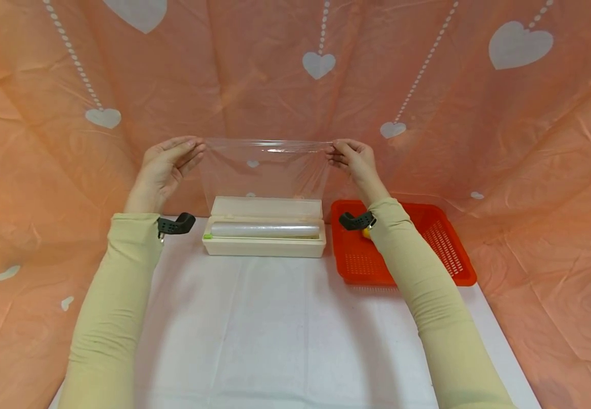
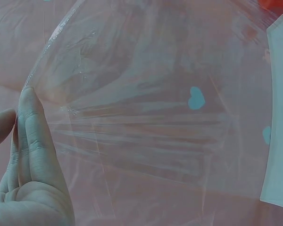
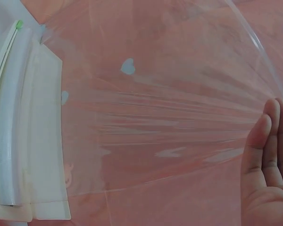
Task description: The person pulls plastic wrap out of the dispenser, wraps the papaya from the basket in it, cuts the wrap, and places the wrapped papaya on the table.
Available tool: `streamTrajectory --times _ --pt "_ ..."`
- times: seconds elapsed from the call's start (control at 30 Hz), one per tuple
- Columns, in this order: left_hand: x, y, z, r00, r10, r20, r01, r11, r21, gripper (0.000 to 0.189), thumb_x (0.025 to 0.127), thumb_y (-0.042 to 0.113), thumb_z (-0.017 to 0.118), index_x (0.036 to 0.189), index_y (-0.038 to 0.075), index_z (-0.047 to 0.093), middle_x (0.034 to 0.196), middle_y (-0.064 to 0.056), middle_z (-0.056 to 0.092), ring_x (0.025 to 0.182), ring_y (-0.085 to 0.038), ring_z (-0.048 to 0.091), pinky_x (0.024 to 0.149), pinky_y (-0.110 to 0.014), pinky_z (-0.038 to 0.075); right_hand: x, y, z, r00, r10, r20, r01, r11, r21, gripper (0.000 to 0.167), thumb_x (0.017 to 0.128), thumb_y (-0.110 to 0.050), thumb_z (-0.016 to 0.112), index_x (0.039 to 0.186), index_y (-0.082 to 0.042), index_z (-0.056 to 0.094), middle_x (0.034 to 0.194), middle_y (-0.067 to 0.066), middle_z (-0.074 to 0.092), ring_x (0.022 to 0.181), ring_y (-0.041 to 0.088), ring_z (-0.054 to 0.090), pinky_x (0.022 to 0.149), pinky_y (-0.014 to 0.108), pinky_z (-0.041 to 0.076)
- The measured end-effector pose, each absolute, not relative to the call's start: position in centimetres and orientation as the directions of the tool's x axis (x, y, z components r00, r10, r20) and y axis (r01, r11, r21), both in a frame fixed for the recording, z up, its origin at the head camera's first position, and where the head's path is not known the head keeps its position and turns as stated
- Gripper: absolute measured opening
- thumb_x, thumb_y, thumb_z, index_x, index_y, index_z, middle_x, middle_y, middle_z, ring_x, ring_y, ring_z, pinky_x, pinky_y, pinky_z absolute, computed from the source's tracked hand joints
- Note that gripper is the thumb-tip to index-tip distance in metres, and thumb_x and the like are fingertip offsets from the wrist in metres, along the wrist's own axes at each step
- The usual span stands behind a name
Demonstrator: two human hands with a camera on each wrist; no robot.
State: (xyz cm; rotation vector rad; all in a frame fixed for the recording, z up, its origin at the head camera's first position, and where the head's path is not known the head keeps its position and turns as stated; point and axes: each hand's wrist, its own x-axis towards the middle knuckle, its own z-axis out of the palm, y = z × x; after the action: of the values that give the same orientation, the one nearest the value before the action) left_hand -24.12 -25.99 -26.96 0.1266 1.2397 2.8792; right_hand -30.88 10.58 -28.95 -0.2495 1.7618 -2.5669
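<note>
The sheet of plastic wrap (image 1: 285,173) is thin, shiny and see-through, and the pink cloth and its white hearts show right through it. It is pulled up in the air above the long cream box (image 1: 262,248), and its sides run down to that box. Its top edge is straight and bright between the hands, with little creases fanning out near the fingers. The left hand (image 1: 166,166) pinches one top corner, and the right hand (image 1: 355,163) pinches the other. In the box lies a clear, pale roll (image 1: 264,229), with a small green bit (image 1: 208,236) at the left end. The lid (image 1: 267,207) stands up at the back. Just beside the box, on the right, is a red basket (image 1: 445,245) with something yellow (image 1: 365,233) in it, mostly hidden, so I can't tell what. A white cloth (image 1: 269,324) lies under the box and basket.
</note>
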Motion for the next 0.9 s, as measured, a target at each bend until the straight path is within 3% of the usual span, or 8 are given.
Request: streamTrajectory --times 0.9 --pt "-24.0 -25.6 -25.8 -0.996 0.036 0.076 0.033 -0.663 0.748 0.016 0.086 -0.009 0.063 0.102 -0.011 0.065 0.095 -0.021 0.07 0.085 -0.027 0.07 0.085 -0.034 0.054 -30.9 10.9 -28.4 -0.983 -0.105 0.148 -0.093 -0.411 -0.907 0.012 0.093 -0.009 0.062 0.093 0.001 0.067 0.085 0.012 0.069 0.075 0.021 0.066 0.075 0.03 0.057"
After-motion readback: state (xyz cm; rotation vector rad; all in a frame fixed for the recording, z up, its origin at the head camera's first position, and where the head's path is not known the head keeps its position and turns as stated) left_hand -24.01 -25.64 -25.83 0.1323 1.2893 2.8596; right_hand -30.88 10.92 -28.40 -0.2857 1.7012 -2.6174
